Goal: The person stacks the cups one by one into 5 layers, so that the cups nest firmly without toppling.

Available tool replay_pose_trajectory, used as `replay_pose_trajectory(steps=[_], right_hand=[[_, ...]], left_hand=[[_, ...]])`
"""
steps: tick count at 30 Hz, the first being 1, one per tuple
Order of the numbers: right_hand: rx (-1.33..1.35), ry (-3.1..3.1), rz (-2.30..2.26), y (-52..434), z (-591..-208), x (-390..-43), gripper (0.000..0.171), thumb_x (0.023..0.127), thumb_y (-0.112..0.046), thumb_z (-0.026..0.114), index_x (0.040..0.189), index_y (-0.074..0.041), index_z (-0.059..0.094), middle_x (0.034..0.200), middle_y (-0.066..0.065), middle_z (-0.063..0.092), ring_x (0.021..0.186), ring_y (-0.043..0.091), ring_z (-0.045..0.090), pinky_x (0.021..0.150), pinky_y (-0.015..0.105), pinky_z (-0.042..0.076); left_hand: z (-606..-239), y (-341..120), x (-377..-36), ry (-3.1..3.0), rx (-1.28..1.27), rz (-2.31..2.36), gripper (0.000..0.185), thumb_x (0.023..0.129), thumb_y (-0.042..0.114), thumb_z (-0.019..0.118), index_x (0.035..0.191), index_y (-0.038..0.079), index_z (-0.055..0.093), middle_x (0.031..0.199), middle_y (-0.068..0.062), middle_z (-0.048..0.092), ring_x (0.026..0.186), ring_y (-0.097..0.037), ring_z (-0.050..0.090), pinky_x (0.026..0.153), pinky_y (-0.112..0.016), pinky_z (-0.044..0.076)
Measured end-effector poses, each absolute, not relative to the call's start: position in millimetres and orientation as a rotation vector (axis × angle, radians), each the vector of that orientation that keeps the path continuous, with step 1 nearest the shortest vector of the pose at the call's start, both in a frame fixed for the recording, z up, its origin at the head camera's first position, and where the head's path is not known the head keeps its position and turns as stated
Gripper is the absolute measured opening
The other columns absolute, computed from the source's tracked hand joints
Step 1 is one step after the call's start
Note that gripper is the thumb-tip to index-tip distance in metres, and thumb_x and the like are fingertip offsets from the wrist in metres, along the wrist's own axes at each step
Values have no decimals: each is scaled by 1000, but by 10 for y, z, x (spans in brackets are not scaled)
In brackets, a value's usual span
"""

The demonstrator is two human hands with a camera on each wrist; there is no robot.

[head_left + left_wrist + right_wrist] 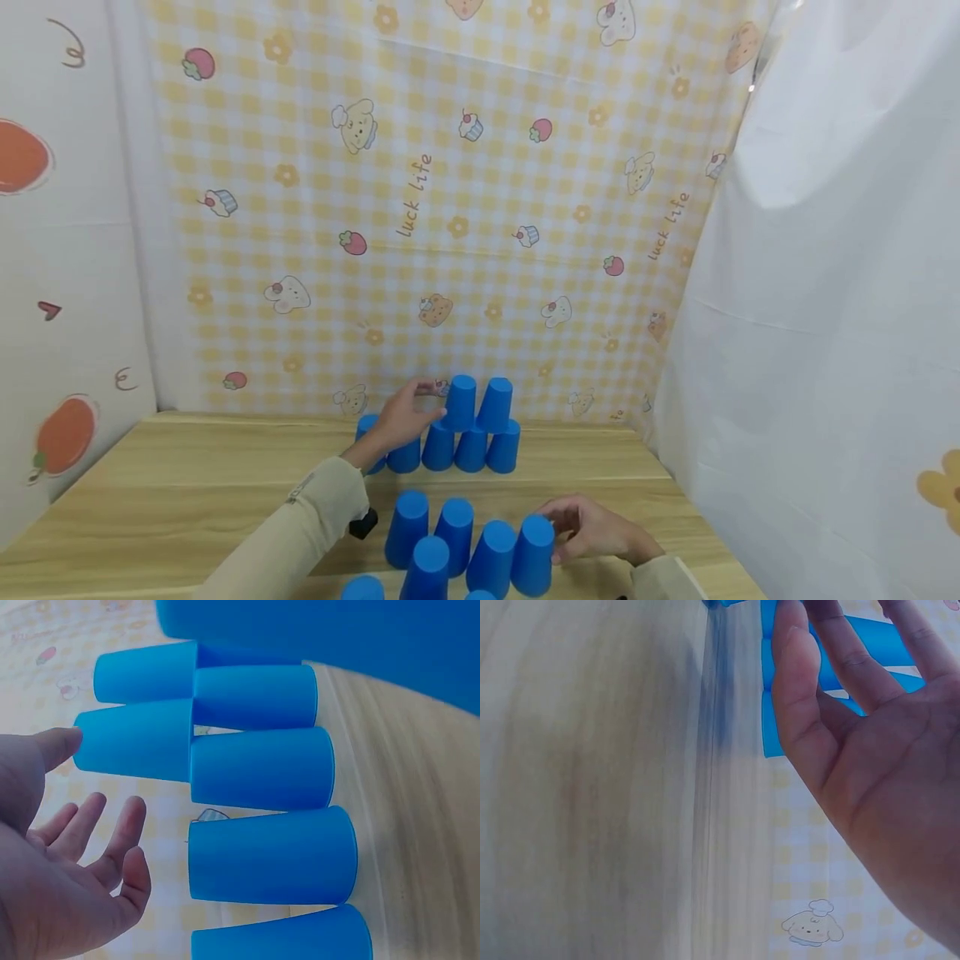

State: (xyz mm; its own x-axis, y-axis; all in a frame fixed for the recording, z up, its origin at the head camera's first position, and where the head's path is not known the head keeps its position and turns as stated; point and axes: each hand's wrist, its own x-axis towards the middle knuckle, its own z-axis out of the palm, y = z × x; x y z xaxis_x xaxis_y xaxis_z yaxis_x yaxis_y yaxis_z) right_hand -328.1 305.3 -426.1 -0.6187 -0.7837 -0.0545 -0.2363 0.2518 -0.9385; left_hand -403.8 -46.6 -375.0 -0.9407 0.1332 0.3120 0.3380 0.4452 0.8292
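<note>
At the back of the wooden table (187, 475) stands a pyramid of upside-down blue cups (471, 448), with two cups on top. My left hand (423, 402) reaches to the upper left cup (460, 402). In the left wrist view this hand (82, 847) is spread, its thumb tip touching the base end of that cup (135, 741). A loose cluster of blue cups (453, 537) stands near the front edge. My right hand (564, 532) rests beside its rightmost cup (534, 554); in the right wrist view its fingers (799, 667) lie straight against a blue cup (769, 731).
A yellow checked cartoon cloth (450, 208) hangs behind the table and a white sheet (825, 292) closes the right side. A small black object (363, 523) sits by my left sleeve. Bare wood lies at the left and between the two cup groups.
</note>
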Motion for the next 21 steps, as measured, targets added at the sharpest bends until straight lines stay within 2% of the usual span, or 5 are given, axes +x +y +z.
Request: replay_pose_trajectory(steps=[5,10,16,21], right_hand=[[-926,1994,-1365,3059,-4270,-3273,47,87,-5,73,131,2,58,123,7,68,109,23,65,92,39,52],[-913,1990,-1359,3051,-4265,-3262,47,87,-6,74,130,3,57,122,6,68,110,24,65,93,38,52],[-927,1963,-1387,3034,-4275,-3240,46,87,-5,73,128,6,55,122,6,67,112,24,64,94,39,52],[-935,1963,-1422,3034,-4299,-3229,46,86,-3,72,128,7,54,122,7,67,113,24,64,95,38,52]], left_hand=[[-3772,-511,-3911,-2503,-499,-1534,46,95,19,68,136,7,51,135,-11,59,113,-33,61,90,-47,53],[-3828,-581,-3817,-2499,-582,-1542,44,95,21,69,135,8,53,133,-9,61,103,-24,63,87,-42,53],[-3884,-692,-3702,-2481,-642,-1547,43,94,23,70,130,6,56,128,-11,63,92,-19,65,78,-39,55],[-3927,-761,-3646,-2488,-720,-1513,39,95,23,68,128,5,56,126,-14,64,88,-18,63,73,-35,55]])
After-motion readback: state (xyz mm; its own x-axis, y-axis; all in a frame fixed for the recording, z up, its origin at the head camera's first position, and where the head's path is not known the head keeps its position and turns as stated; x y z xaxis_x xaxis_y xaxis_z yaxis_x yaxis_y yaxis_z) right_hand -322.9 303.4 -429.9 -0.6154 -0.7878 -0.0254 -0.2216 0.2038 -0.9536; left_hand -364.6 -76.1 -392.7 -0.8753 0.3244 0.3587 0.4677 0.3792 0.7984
